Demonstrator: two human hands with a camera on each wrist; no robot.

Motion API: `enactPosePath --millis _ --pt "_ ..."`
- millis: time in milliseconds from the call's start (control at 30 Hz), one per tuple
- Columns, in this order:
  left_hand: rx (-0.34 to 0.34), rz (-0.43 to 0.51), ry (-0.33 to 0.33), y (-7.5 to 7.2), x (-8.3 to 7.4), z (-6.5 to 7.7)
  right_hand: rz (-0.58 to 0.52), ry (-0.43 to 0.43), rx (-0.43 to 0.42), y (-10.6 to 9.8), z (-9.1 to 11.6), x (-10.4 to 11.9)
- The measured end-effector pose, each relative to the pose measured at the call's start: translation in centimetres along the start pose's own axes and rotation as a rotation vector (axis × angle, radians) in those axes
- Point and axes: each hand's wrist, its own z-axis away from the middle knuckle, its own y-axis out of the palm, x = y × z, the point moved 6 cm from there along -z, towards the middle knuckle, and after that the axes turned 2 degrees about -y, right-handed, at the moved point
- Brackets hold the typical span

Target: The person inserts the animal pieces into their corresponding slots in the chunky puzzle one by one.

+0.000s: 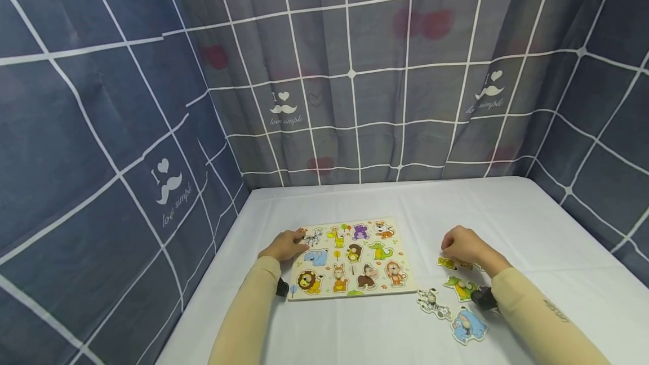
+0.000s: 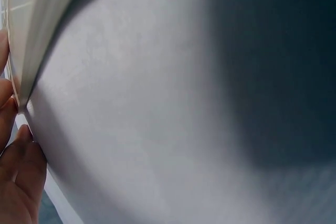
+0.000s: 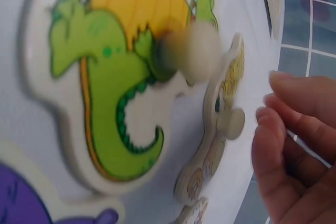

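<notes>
A wooden animal puzzle board [image 1: 329, 286] lies flat on the table. My left hand [image 1: 285, 245] touches its upper left corner, near the zebra picture. In the left wrist view, fingers [image 2: 29, 169] of that hand lie along the board's side edge. Over on the right, my right hand [image 1: 465, 245] hovers with bent fingers over a yellowish knobbed puzzle piece [image 1: 447, 263]. The right wrist view shows the fingertips [image 3: 266, 129] apart from that piece's round knob [image 3: 231, 123], with nothing held. Nearer me lies a green crocodile piece [image 1: 460, 288].
A zebra piece [image 1: 433, 303] and a blue elephant piece [image 1: 469, 326] lie right of the board. Part of a purple piece [image 3: 21, 198] shows in the right wrist view. Dark checked curtains [image 1: 324, 100] enclose the white-covered table [image 1: 355, 331] at the back and sides.
</notes>
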Motion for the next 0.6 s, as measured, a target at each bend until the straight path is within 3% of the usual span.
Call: enactPosePath --millis 233,600 --pt "-0.004 0.025 -0.009 -0.2 -0.1 0.4 -0.032 0.087 0.032 0.3 0.4 -0.4" --pt "-0.001 0.016 -0.013 -0.1 -0.2 0.3 0.008 0.122 0.008 0.0 1.3 -1.2"
